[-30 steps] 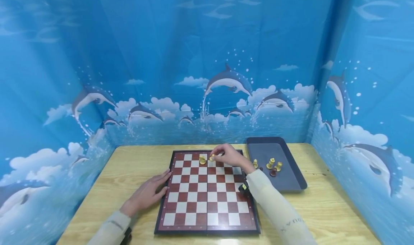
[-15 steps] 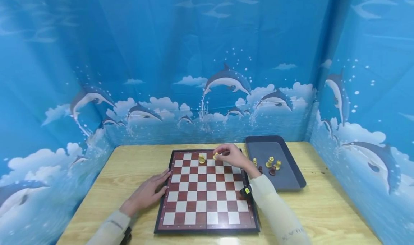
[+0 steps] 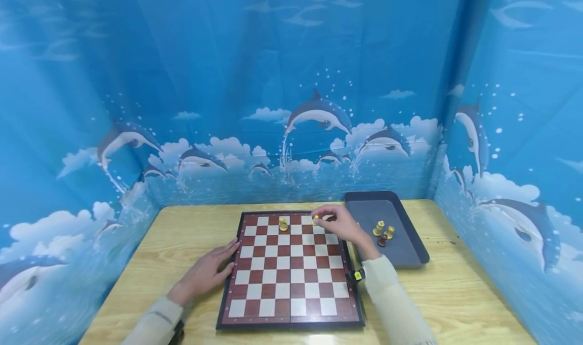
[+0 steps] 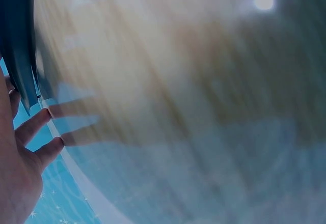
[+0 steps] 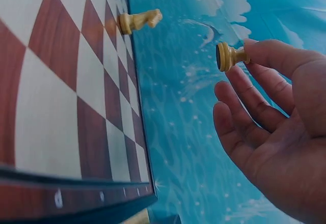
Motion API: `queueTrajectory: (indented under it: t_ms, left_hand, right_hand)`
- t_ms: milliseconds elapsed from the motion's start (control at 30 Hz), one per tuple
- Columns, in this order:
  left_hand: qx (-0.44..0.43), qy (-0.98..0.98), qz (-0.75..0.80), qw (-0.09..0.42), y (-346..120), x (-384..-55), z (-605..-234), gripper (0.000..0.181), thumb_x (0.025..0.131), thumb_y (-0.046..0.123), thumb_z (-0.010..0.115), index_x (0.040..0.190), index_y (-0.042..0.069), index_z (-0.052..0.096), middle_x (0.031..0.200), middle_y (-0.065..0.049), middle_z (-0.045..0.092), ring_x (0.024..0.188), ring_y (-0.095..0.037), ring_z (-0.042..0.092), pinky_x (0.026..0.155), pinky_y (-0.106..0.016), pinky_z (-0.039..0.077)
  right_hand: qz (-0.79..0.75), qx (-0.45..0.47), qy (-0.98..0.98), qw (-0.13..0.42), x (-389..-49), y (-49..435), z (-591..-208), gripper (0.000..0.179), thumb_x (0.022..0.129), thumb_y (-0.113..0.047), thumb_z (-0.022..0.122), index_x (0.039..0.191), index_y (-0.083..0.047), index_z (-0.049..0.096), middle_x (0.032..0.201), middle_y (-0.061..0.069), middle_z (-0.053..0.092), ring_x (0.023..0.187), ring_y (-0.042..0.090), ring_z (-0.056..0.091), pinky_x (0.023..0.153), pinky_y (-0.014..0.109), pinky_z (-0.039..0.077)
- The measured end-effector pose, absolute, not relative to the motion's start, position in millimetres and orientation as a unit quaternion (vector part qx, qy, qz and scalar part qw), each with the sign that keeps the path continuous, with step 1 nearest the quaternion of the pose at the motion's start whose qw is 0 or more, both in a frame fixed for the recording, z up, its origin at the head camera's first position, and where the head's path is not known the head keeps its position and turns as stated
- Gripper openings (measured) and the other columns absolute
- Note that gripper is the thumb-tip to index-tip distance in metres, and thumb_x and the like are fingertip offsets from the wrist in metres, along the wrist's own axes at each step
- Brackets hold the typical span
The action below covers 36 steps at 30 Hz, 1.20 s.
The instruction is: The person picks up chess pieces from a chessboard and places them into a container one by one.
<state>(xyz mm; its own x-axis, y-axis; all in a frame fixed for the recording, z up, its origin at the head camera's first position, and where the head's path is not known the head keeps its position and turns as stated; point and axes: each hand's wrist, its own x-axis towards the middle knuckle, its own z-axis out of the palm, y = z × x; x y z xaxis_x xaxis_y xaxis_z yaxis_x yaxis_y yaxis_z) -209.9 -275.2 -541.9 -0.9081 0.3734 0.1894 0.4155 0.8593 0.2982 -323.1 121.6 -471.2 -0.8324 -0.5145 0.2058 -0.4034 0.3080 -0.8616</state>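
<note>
My right hand [image 3: 334, 222] pinches a small yellow chess piece [image 5: 232, 57] between thumb and fingertips, over the far right part of the chessboard [image 3: 269, 264]. In the right wrist view the piece's dark underside shows, apart from the board; its top is hidden by the fingers. Farther left on the board's far side stands a yellow knight [image 3: 283, 225]. My left hand [image 3: 205, 271] lies flat beside the board, its fingertips touching the left edge. The left wrist view shows that hand [image 4: 25, 168] with fingers extended at the dark board edge.
Right of the board sits a dark grey tray [image 3: 405, 251] holding two yellow chess pieces [image 3: 379, 228] and a dark brown one [image 3: 382, 240]; the right hand partly covers its left side. A wooden table [image 3: 182, 233] lies underneath. Blue dolphin-print curtains [image 3: 227, 107] enclose the table.
My right hand has moved right along the board's far side with the yellow piece, away from the knight. My left hand has stayed at the board's left edge.
</note>
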Motion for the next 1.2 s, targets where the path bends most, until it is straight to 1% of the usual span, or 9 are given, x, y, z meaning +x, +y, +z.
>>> queueTrajectory:
  t_ms: [67, 133, 233, 300, 567, 733, 833, 967, 1200]
  left_hand:
    - [-0.201, -0.963, -0.169, 0.057, -275, -210, -542, 0.057, 0.095, 0.045, 0.044, 0.145, 0.021, 0.032, 0.152, 0.002, 0.027, 0.131, -0.027, 0.039, 0.105, -0.049, 0.036]
    - [-0.196, -0.964, -0.171, 0.052, -274, -210, -542, 0.057, 0.095, 0.046, 0.044, 0.146, 0.022, 0.031, 0.152, 0.004, 0.026, 0.132, -0.026, 0.038, 0.105, -0.049, 0.036]
    - [-0.199, -0.963, -0.173, 0.053, -274, -210, -543, 0.057, 0.095, 0.046, 0.044, 0.146, 0.022, 0.031, 0.152, 0.004, 0.026, 0.132, -0.026, 0.038, 0.105, -0.049, 0.036]
    - [-0.201, -0.962, -0.175, 0.054, -274, -209, -543, 0.057, 0.095, 0.046, 0.044, 0.146, 0.021, 0.031, 0.152, 0.003, 0.026, 0.132, -0.027, 0.038, 0.105, -0.049, 0.036]
    - [-0.200, -0.962, -0.179, 0.059, -275, -209, -541, 0.057, 0.096, 0.044, 0.045, 0.146, 0.022, 0.031, 0.152, 0.003, 0.026, 0.131, -0.029, 0.038, 0.105, -0.051, 0.035]
    - [-0.211, -0.958, -0.177, 0.075, -276, -209, -542, 0.056, 0.095, 0.042, 0.047, 0.145, 0.019, 0.034, 0.151, -0.001, 0.030, 0.130, -0.030, 0.041, 0.104, -0.051, 0.037]
    - [-0.219, -0.957, -0.176, 0.076, -276, -210, -542, 0.057, 0.095, 0.042, 0.047, 0.145, 0.018, 0.034, 0.151, -0.002, 0.030, 0.129, -0.031, 0.041, 0.103, -0.052, 0.037]
    - [-0.222, -0.957, -0.174, 0.073, -276, -209, -541, 0.057, 0.095, 0.041, 0.048, 0.145, 0.017, 0.034, 0.151, -0.003, 0.030, 0.129, -0.031, 0.041, 0.103, -0.052, 0.037]
    - [-0.203, -0.961, -0.177, 0.057, -276, -209, -540, 0.057, 0.095, 0.044, 0.046, 0.146, 0.021, 0.031, 0.152, 0.001, 0.028, 0.131, -0.028, 0.039, 0.105, -0.050, 0.035]
  right_hand:
    - [-0.520, -0.288, 0.802, 0.051, -314, 127, -461, 0.019, 0.089, -0.019, 0.064, 0.108, -0.015, 0.068, 0.111, 0.010, 0.064, 0.095, 0.028, 0.061, 0.072, 0.039, 0.056]
    - [-0.524, -0.287, 0.800, 0.049, -304, 132, -450, 0.021, 0.089, -0.013, 0.063, 0.109, -0.009, 0.066, 0.112, 0.017, 0.063, 0.094, 0.031, 0.061, 0.073, 0.040, 0.056]
    - [-0.526, -0.275, 0.804, 0.040, -290, 141, -437, 0.022, 0.089, -0.009, 0.062, 0.110, -0.005, 0.065, 0.115, 0.021, 0.060, 0.096, 0.031, 0.059, 0.076, 0.040, 0.055]
    - [-0.528, -0.264, 0.807, 0.030, -291, 147, -442, 0.021, 0.089, -0.011, 0.063, 0.110, -0.006, 0.066, 0.115, 0.018, 0.061, 0.096, 0.029, 0.059, 0.076, 0.036, 0.055]
    - [-0.526, -0.228, 0.819, 0.004, -306, 179, -461, 0.020, 0.088, -0.024, 0.065, 0.107, -0.017, 0.068, 0.112, 0.009, 0.064, 0.094, 0.027, 0.063, 0.076, 0.038, 0.056]
    - [-0.531, -0.207, 0.822, -0.005, -297, 195, -447, 0.023, 0.088, -0.019, 0.065, 0.108, -0.009, 0.067, 0.112, 0.016, 0.064, 0.093, 0.033, 0.063, 0.077, 0.040, 0.055]
    - [-0.524, -0.198, 0.828, -0.014, -288, 201, -435, 0.021, 0.088, -0.014, 0.065, 0.107, -0.006, 0.067, 0.110, 0.020, 0.064, 0.093, 0.036, 0.063, 0.077, 0.034, 0.056]
    - [-0.501, -0.184, 0.846, -0.018, -281, 208, -427, 0.021, 0.088, -0.012, 0.064, 0.108, -0.005, 0.066, 0.108, 0.018, 0.065, 0.094, 0.035, 0.063, 0.077, 0.027, 0.055]
    - [-0.486, -0.160, 0.859, -0.023, -282, 213, -425, 0.022, 0.089, -0.011, 0.063, 0.109, -0.003, 0.065, 0.109, 0.016, 0.064, 0.094, 0.034, 0.063, 0.079, 0.036, 0.055]
